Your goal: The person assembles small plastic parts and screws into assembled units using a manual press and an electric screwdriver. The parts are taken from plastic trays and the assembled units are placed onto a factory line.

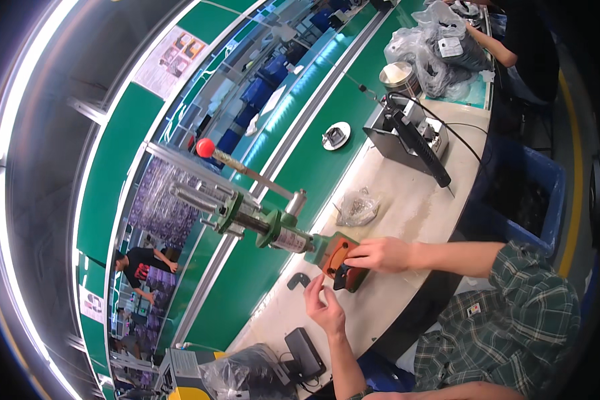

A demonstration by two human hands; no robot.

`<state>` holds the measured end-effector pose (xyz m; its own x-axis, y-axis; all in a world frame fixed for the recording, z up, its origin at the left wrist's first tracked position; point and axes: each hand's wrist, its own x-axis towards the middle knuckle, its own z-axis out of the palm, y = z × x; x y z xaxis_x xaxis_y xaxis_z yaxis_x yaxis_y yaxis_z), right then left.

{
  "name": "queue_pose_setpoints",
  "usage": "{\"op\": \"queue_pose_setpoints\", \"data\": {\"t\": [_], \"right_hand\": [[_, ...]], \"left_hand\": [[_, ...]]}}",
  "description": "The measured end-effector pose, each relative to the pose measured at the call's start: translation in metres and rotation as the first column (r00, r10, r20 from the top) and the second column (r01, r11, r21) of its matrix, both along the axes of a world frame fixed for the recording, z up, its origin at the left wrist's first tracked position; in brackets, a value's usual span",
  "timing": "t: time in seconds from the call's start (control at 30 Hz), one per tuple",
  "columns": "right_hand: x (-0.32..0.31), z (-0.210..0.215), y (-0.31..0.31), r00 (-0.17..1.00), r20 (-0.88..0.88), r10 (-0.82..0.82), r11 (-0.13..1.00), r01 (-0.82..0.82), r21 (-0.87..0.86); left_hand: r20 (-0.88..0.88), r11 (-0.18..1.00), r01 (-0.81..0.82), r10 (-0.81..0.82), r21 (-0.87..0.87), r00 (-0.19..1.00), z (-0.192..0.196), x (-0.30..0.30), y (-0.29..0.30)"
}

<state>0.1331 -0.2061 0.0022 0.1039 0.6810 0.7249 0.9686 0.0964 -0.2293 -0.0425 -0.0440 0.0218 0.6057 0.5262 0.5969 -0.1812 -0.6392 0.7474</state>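
A green hand press (273, 230) with a long lever ending in a red knob (205, 147) stands at the bench. At its base sits an orange-brown fixture block (340, 255) with a small black part (341, 276) at its near side. My right hand (383, 255) reaches in from the right, its fingers pressed together on the black part at the block. My left hand (325, 311) is just left of the block, fingers apart and slightly curled, nothing visible in them. Close by on the bench lies another black curved part (299, 281).
A clear plastic bag (359, 207) lies beyond the press. Further off are a black-handled tool (417, 143), a round tin (400, 78) and grey plastic bags (440, 47), with another person's arm (492, 47) beside them. A green conveyor carries a white dish (336, 135). A blue bin (533, 193) stands right.
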Motion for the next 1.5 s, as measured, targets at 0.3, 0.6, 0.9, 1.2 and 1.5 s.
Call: {"op": "queue_pose_setpoints", "data": {"t": [0.3,0.6,0.9,1.2,1.5], "right_hand": [[0.033,0.001,0.056,0.98,0.144,0.14,0.941,-0.086,-0.326],[0.038,-0.012,0.053,0.981,0.081,0.174,0.923,-0.134,-0.36],[0.024,-0.023,0.058,0.974,0.072,0.214,0.929,-0.18,-0.325],[0.026,0.006,0.021,0.986,-0.156,0.055,0.956,-0.097,-0.276],[0.029,-0.004,0.031,0.937,-0.338,0.087,0.995,-0.067,0.069]], "left_hand": [[-0.177,0.789,-0.011,0.152,0.615,0.972,-0.026,-0.011,0.016],[-0.096,0.676,-0.085,0.226,0.732,0.969,-0.029,0.005,0.008],[-0.153,0.859,-0.149,0.253,0.489,0.955,-0.042,-0.02,0.009],[0.274,0.33,-0.584,0.645,0.742,0.713,0.07,-0.155,0.045],[-0.675,0.685,-0.466,0.703,0.56,0.223,0.144,-0.348,0.22]]}}
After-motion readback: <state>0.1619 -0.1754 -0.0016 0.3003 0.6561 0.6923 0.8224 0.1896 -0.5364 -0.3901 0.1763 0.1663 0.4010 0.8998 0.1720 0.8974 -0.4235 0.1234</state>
